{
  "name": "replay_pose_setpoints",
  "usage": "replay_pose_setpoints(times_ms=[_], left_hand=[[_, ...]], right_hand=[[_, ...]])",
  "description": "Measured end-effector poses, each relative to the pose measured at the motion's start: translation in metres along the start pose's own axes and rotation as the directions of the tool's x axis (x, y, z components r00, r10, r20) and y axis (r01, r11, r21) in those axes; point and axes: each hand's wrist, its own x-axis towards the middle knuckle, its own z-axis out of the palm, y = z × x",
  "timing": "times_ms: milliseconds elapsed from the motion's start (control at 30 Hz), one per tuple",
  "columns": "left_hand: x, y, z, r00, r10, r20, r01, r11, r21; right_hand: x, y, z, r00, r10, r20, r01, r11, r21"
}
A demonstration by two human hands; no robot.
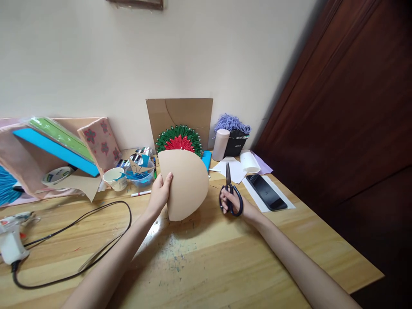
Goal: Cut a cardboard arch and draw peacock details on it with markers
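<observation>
Two bare forearms reach in from the bottom corners and slant inward over the wooden table [231, 266]; the left hand [162, 191] is raised at mid-view, pinching the straight edge of a rounded cardboard piece [188, 184], its thumb flat on the near face and its other fingers mostly hidden; the cardboard stands upright above the tabletop, in front of a red and green flower piece [180, 142]; the right hand [247, 208], just to the right and well apart from the left, holds scissors [228, 180] with its fingers curled in at the handles; the blades point up, pressed together as far as shows; a phone [266, 192] lies beyond the right wrist.
</observation>
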Motion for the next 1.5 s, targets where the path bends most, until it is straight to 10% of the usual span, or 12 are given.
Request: replay_pose_setpoints(times_ms=[167,900,1500], left_hand=[[-0.005,-0.006,0.008,0.999,-0.017,0.037,0.016,1.0,0.026],[-0.015,-0.01,0.02,0.995,-0.068,0.078,0.069,0.998,-0.004],[-0.005,-0.006,0.008,0.974,-0.046,0.221,0.011,0.987,0.158]], right_hand=[[-0.007,-0.004,0.025,0.956,0.063,0.287,-0.152,0.942,0.3],[-0.02,-0.001,0.037,0.997,0.057,-0.061,-0.06,0.997,-0.046],[-0.018,0.004,0.031,1.0,0.007,0.005,-0.007,0.994,-0.112]])
